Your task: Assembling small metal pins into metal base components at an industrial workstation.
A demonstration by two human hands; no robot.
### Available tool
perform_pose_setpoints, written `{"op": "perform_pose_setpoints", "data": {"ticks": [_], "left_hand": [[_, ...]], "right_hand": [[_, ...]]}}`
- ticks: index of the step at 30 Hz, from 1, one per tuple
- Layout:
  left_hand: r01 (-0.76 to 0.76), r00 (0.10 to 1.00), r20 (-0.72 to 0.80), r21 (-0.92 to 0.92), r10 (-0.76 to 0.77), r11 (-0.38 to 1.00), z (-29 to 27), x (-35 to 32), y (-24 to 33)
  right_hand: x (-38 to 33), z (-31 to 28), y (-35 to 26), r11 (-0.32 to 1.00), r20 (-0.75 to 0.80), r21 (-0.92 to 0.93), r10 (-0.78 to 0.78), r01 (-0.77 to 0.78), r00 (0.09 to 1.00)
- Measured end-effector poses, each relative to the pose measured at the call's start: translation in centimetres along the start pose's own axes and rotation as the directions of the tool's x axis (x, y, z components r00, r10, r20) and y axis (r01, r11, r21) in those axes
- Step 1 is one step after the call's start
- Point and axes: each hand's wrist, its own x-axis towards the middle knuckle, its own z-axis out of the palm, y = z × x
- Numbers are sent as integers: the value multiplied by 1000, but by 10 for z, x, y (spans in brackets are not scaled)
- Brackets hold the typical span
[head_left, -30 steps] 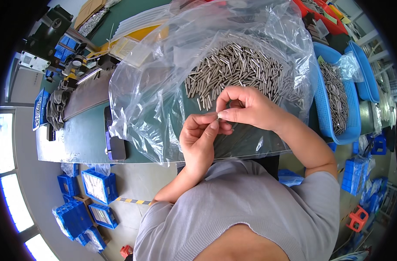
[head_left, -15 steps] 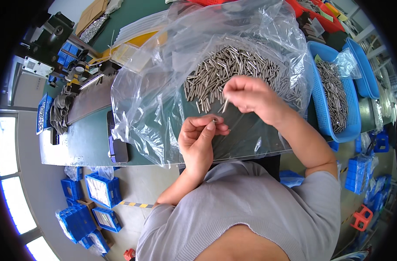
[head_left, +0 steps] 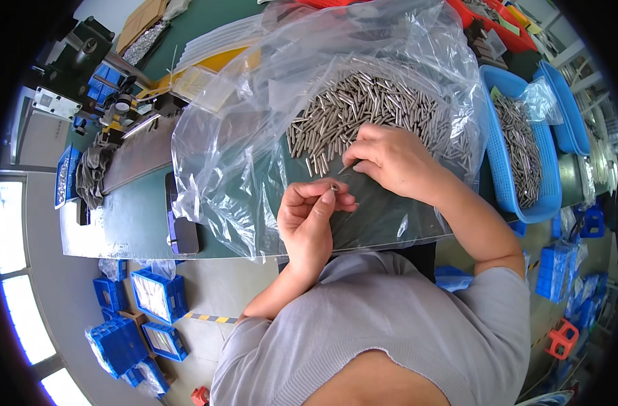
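Note:
My left hand (head_left: 307, 220) is closed just above the table's front part, thumb and forefinger pinching a small round metal piece (head_left: 334, 187) whose end faces up. Just beyond it, my right hand (head_left: 390, 161) reaches down from the right with its fingertips together on a thin metal pin (head_left: 343, 170); the fingers partly cover it. A wide heap of metal pins (head_left: 329, 111) lies directly ahead of both hands, several strays at its near edge. Clear plastic sheeting (head_left: 234, 142) spreads around the heap and over part of it.
At the right, a blue basket (head_left: 551, 179) holds many more metal pins, with another blue basket (head_left: 573, 125) beside it. A dark phone-like slab (head_left: 182, 227) lies at the table's left front. Machinery (head_left: 123, 105) stands far left; blue crates (head_left: 157, 294) sit on the floor.
My right hand has moved slightly lower, its back turned more upward and its fingertips now near the table. The left hand keeps its place and its pinch.

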Motion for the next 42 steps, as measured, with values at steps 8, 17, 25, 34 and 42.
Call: {"op": "perform_pose_setpoints", "data": {"ticks": [8,17,25,34,42], "left_hand": [[7,1000,6,17,-8,1000,-1,0,0],[36,999,-4,56,-36,998,1,0,2],[11,1000,10,30,-11,999,1,0,-1],[7,1000,-1,39,-7,999,2,0,1],[-11,1000,-6,15,12,1000,1,0,-2]], "right_hand": [[3,4,3,998,-29,-54,-16,15,999],[4,-9,-12,899,-77,437,-7,40,997],[1,2,-21,888,-33,458,-32,43,999],[0,8,-16,845,-19,534,-7,16,1000],[7,-26,5,50,160,980,367,-191,916]]}}
